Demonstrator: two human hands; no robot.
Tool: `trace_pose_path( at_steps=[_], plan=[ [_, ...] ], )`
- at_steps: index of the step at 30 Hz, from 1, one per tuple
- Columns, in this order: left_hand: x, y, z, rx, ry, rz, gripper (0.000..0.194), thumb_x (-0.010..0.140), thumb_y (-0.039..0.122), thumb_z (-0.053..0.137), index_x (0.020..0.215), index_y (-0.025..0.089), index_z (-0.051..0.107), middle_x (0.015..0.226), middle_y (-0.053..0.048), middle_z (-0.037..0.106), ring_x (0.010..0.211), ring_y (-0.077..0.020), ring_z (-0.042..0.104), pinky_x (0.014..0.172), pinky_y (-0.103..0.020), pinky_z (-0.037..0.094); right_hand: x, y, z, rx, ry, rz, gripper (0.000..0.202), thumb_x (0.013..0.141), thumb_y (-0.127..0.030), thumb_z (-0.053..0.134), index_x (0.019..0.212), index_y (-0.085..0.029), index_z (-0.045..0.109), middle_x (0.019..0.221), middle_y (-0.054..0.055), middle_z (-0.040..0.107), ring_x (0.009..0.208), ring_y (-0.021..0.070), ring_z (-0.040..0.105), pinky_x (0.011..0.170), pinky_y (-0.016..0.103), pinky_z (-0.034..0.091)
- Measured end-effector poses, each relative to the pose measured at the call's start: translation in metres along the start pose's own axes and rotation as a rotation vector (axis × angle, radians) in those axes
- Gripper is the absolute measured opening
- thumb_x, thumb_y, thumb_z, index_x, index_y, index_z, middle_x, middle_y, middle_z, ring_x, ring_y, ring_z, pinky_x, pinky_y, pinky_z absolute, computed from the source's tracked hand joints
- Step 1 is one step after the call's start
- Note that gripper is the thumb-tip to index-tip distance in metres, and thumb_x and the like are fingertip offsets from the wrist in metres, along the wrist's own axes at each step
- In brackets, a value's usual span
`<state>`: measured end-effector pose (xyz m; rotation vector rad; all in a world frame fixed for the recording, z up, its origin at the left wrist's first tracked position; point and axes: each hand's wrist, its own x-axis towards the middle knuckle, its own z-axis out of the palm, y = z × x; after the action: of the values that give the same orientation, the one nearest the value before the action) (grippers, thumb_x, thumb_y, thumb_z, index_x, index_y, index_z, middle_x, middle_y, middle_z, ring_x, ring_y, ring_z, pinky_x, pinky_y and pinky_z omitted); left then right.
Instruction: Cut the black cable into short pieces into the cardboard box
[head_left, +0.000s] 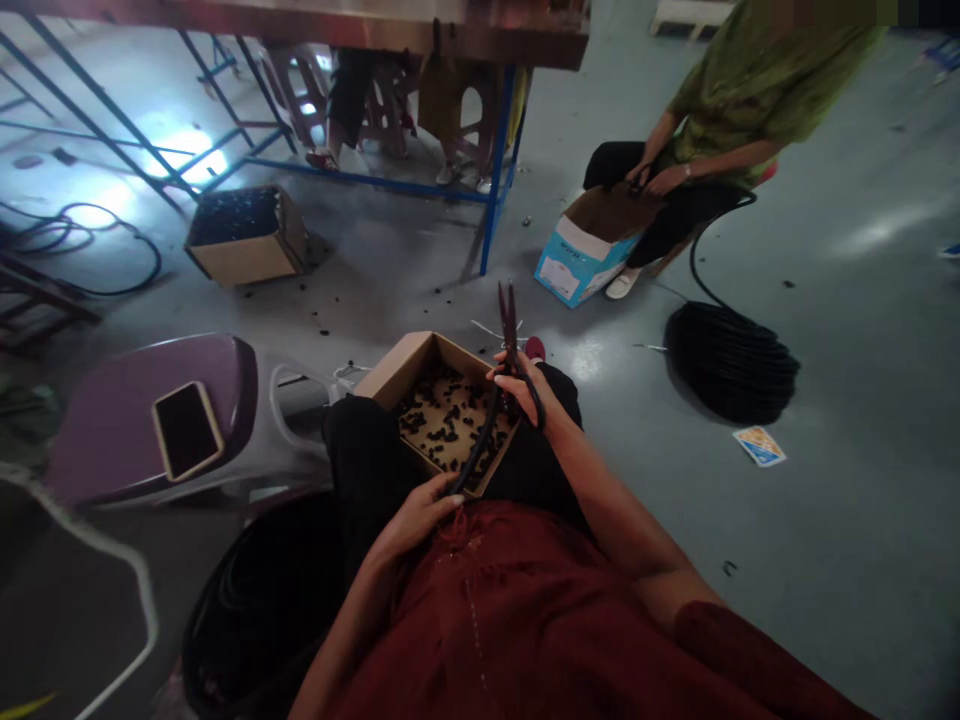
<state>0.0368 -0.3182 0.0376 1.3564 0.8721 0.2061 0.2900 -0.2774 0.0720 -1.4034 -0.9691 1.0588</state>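
My right hand (531, 388) is closed round the handles of a pair of scissors (508, 325), whose blades point away from me and stand slightly apart. A black rubber tube (478, 445) runs from near the scissors back to my left hand (424, 510), which grips it close to my lap. Whether the tube's far end touches the right fingers I cannot tell. Below both hands a cardboard box (391, 378) rests between my knees, with many short black cut pieces (442, 430) scattered over its bottom.
A phone (187, 430) lies on a purple stool (105, 420) at my left. Ahead stand a table (315, 30) and a box of black pieces (244, 225). A co-worker (720, 130) sits front right behind a blue-white box (581, 255). A black tubing coil (731, 365) lies on the floor.
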Motion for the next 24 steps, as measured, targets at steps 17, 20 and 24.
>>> trace_pose_path(
  at_steps=[17, 20, 24],
  plan=[
    [0.050, -0.011, -0.012, 0.386, 0.323, 0.151, 0.038, 0.084, 0.020, 0.045, 0.120, 0.016, 0.055, 0.120, -0.009, 0.059, 0.110, -0.0186, 0.054, 0.098, -0.033, 0.040, -0.007, 0.056, 0.027, 0.165, 0.049, 0.244, 0.043, 0.062, -0.034, 0.064, 0.099, -0.022, 0.047, 0.078, -0.002, 0.059, 0.054, 0.0097, 0.049, 0.051, 0.025, 0.040],
    [0.053, -0.011, -0.006, 0.347, 0.262, 0.126, 0.037, 0.083, 0.021, 0.048, 0.118, 0.017, 0.056, 0.115, -0.007, 0.062, 0.104, -0.0178, 0.056, 0.095, -0.031, 0.041, -0.008, 0.065, 0.030, 0.174, 0.037, 0.247, 0.042, 0.062, -0.033, 0.063, 0.099, -0.022, 0.047, 0.080, -0.002, 0.060, 0.054, 0.0086, 0.048, 0.051, 0.024, 0.040],
    [0.059, -0.017, -0.005, 0.236, 0.272, 0.091, 0.035, 0.083, 0.026, 0.048, 0.115, 0.017, 0.058, 0.096, -0.003, 0.066, 0.087, -0.0155, 0.059, 0.081, -0.027, 0.046, -0.009, 0.073, 0.033, 0.171, 0.025, 0.235, 0.043, 0.065, -0.035, 0.062, 0.101, -0.021, 0.045, 0.083, -0.001, 0.061, 0.055, 0.0083, 0.050, 0.053, 0.024, 0.043]
  ],
)
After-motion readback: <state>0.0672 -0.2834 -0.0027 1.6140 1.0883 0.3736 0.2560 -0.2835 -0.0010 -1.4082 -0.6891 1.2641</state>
